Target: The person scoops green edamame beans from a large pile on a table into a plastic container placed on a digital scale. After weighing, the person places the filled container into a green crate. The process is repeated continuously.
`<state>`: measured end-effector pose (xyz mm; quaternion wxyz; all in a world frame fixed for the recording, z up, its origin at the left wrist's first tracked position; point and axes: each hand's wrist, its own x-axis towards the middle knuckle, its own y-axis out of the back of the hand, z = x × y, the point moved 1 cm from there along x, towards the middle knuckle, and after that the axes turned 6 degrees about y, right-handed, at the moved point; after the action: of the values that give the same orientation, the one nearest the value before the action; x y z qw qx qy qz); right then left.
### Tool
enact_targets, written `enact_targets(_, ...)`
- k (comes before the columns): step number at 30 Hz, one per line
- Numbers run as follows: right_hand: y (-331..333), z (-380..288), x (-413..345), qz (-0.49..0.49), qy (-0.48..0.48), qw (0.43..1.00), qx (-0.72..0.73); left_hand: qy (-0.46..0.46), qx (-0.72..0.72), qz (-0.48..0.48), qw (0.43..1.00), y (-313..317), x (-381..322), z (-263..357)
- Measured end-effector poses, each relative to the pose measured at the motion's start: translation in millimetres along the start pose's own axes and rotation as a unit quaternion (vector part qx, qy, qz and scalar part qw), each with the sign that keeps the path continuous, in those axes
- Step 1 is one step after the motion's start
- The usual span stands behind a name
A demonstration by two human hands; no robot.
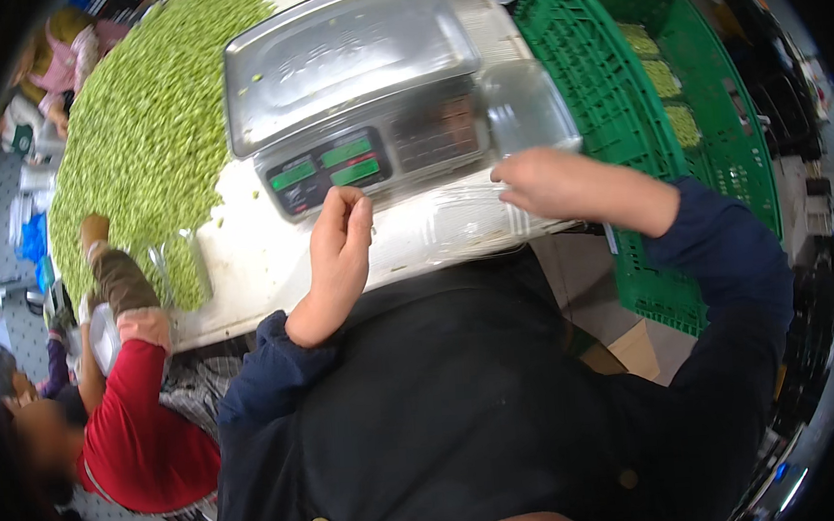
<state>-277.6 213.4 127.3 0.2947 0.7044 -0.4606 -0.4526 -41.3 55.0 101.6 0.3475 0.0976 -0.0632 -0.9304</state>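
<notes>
My left hand (338,258) hangs in front of the scale's display, its fingers curled and thumb near the fingertips; whether something thin is pinched there is unclear. My right hand (555,180), slightly blurred, bends its fingers near the scale's right corner. Between and below the hands, clear plastic packaging (457,218) lies at the table's front edge, its outline hard to make out. The electronic scale (350,46) has a bare steel platter with a few green bits on it and lit green displays. Clear plastic containers (529,107) stand right of the scale, just beyond my right hand.
A large heap of shelled green beans (143,112) covers the white table's (246,271) left part. A clear container of beans (187,271) stands near a co-worker's red sleeve (136,414). Green plastic crates (614,91) stand at the right, one holding several filled packs. More people are at the left.
</notes>
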Motion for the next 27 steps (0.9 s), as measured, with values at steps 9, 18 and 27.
enact_targets(9, -96.8, -7.8, 60.2, 0.127, -0.009, 0.982, -0.141, 0.016, 0.048, 0.185, 0.981, 94.2, -41.2, -61.1)
enact_targets(18, -82.4, -13.4, 72.4, 0.133, -0.035, 0.989, -0.059, 0.202, -0.239, 0.556, 0.77, 225.2, -89.1, -151.9)
enact_targets(27, -91.6, -70.3, 51.2, 0.109, 0.071, 0.985, -0.114, 0.2, -0.235, 0.514, 0.8, 265.7, -40.3, -182.5)
